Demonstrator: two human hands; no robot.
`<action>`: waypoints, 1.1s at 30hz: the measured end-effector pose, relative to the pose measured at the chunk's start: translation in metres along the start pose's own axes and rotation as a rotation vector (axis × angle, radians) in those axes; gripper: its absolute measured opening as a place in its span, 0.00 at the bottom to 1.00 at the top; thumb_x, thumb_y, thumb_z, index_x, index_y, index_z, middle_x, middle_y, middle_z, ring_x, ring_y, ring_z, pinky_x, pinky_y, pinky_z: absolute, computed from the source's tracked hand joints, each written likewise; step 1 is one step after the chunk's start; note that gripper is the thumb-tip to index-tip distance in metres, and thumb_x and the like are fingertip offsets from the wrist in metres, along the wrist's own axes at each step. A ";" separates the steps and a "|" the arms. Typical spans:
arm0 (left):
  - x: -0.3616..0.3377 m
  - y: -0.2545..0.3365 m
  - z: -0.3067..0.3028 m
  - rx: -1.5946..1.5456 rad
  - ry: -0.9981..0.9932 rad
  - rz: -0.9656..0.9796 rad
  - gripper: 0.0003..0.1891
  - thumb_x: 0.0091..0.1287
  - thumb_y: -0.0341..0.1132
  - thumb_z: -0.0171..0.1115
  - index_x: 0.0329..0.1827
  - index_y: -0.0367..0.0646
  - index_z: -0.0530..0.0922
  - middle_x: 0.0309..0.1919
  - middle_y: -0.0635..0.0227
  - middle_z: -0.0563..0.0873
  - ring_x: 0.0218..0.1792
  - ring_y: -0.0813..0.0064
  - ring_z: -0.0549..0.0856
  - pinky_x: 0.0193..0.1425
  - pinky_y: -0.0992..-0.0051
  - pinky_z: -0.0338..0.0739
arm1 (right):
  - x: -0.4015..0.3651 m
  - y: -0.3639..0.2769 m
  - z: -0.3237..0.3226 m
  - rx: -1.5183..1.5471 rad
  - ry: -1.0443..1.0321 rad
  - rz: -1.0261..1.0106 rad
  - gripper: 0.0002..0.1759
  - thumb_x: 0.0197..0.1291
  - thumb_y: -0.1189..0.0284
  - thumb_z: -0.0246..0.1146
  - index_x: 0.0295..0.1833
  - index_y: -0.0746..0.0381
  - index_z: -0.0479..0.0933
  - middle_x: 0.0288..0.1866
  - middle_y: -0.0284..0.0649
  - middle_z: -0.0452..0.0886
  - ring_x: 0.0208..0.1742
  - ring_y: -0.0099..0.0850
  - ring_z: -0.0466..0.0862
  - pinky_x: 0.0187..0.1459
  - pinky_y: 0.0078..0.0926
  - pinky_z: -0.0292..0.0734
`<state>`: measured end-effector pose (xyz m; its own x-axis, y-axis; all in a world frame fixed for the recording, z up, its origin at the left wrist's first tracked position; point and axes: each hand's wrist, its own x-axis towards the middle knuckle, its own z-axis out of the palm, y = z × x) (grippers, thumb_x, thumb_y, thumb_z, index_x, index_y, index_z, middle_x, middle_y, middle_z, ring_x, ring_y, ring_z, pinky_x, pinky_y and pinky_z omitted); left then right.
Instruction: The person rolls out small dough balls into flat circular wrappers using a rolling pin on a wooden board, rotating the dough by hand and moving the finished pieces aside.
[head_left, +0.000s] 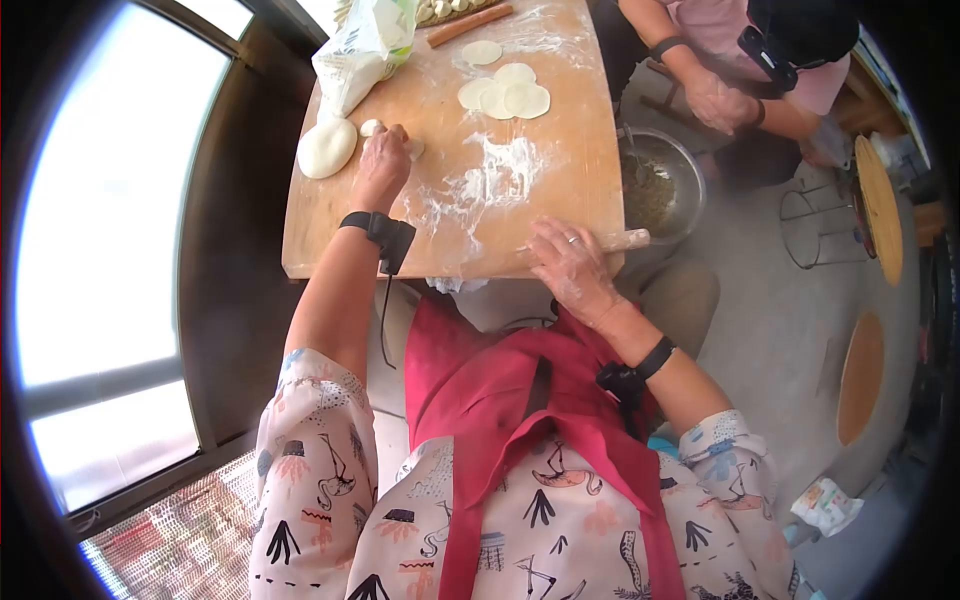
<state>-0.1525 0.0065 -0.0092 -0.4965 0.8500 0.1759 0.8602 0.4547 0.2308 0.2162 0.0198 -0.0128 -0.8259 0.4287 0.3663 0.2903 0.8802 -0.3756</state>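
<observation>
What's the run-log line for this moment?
left hand: by small dough piece | right hand: on rolling pin | large dough: on table | dough rounds: several overlapping | metal bowl: beside table

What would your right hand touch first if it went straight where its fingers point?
Probably the flour on the table, straight past the right hand's fingertips, though its height above it is unclear.

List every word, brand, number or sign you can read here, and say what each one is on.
No text can be read with certainty.
White plastic bag on the table: green and dark print, too small and blurred to read.
White packet on the floor: coloured print, too blurred to read.
Patterned shirt: drawings, with no words that I can make out.
</observation>
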 end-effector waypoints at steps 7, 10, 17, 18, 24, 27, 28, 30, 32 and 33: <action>-0.034 0.057 0.004 -0.491 -0.312 0.098 0.08 0.57 0.30 0.69 0.39 0.38 0.85 0.35 0.53 0.89 0.37 0.57 0.89 0.44 0.65 0.82 | 0.015 0.016 0.005 0.067 -0.177 0.037 0.24 0.64 0.62 0.64 0.62 0.62 0.79 0.70 0.46 0.74 0.75 0.42 0.68 0.73 0.45 0.61; -0.054 0.075 -0.002 -0.448 -0.431 0.166 0.09 0.59 0.29 0.69 0.42 0.39 0.86 0.35 0.58 0.90 0.38 0.66 0.90 0.44 0.69 0.83 | 0.033 0.021 0.017 -0.119 -0.118 0.106 0.30 0.70 0.54 0.57 0.70 0.61 0.72 0.76 0.48 0.67 0.79 0.46 0.62 0.77 0.50 0.55; -0.065 0.087 -0.004 -0.340 -0.299 0.493 0.07 0.61 0.30 0.68 0.41 0.39 0.87 0.33 0.56 0.89 0.38 0.57 0.89 0.45 0.65 0.82 | 0.092 0.049 0.036 -0.245 -0.119 0.228 0.29 0.73 0.57 0.52 0.75 0.57 0.67 0.79 0.48 0.63 0.81 0.50 0.58 0.78 0.57 0.51; -0.067 0.087 -0.007 -0.370 -0.363 0.397 0.07 0.61 0.30 0.68 0.41 0.39 0.87 0.33 0.56 0.89 0.38 0.59 0.89 0.45 0.65 0.82 | 0.084 0.048 0.039 -0.221 -0.098 0.218 0.29 0.72 0.57 0.52 0.74 0.58 0.67 0.79 0.48 0.63 0.80 0.50 0.59 0.77 0.60 0.52; -0.083 0.069 -0.008 -0.671 -0.597 -0.034 0.09 0.60 0.31 0.70 0.41 0.38 0.85 0.34 0.57 0.89 0.36 0.63 0.89 0.43 0.68 0.82 | 0.061 0.024 0.027 -0.181 -0.138 0.258 0.27 0.73 0.58 0.51 0.73 0.58 0.68 0.78 0.48 0.64 0.80 0.51 0.59 0.77 0.62 0.52; -0.085 0.091 -0.023 -0.410 -0.339 0.251 0.09 0.60 0.30 0.68 0.41 0.38 0.85 0.34 0.55 0.89 0.38 0.59 0.89 0.46 0.66 0.81 | 0.094 0.044 0.038 -0.206 -0.072 0.280 0.28 0.73 0.57 0.51 0.73 0.57 0.68 0.78 0.48 0.63 0.80 0.50 0.58 0.77 0.61 0.52; -0.081 0.089 -0.013 -0.365 -0.238 0.412 0.08 0.60 0.30 0.67 0.41 0.38 0.86 0.35 0.52 0.88 0.40 0.55 0.88 0.47 0.64 0.81 | 0.097 0.046 0.040 -0.215 -0.081 0.286 0.28 0.73 0.57 0.51 0.73 0.57 0.68 0.78 0.48 0.63 0.81 0.50 0.58 0.77 0.62 0.52; -0.074 0.088 -0.011 -0.348 -0.317 0.394 0.08 0.60 0.31 0.68 0.41 0.39 0.86 0.35 0.53 0.88 0.39 0.56 0.88 0.47 0.64 0.81 | 0.091 0.044 0.039 -0.229 -0.095 0.292 0.28 0.73 0.57 0.51 0.73 0.57 0.68 0.79 0.48 0.63 0.81 0.50 0.58 0.77 0.62 0.51; -0.077 0.085 -0.007 -0.397 -0.405 0.312 0.08 0.59 0.30 0.68 0.41 0.39 0.86 0.34 0.55 0.89 0.36 0.60 0.88 0.43 0.66 0.81 | 0.061 0.023 0.032 -0.192 -0.145 0.294 0.28 0.73 0.57 0.51 0.73 0.57 0.67 0.79 0.49 0.62 0.81 0.49 0.57 0.77 0.63 0.50; -0.079 0.080 -0.005 -0.474 -0.399 0.210 0.08 0.59 0.30 0.68 0.40 0.39 0.86 0.31 0.57 0.88 0.33 0.64 0.88 0.41 0.67 0.82 | 0.052 0.019 0.031 -0.189 -0.156 0.301 0.28 0.73 0.57 0.51 0.73 0.57 0.67 0.79 0.49 0.62 0.81 0.49 0.57 0.77 0.63 0.50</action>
<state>-0.0450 -0.0261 0.0001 -0.1640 0.9829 -0.0841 0.7443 0.1792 0.6434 0.1639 0.0524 -0.0276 -0.7495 0.6503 0.1239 0.6030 0.7479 -0.2776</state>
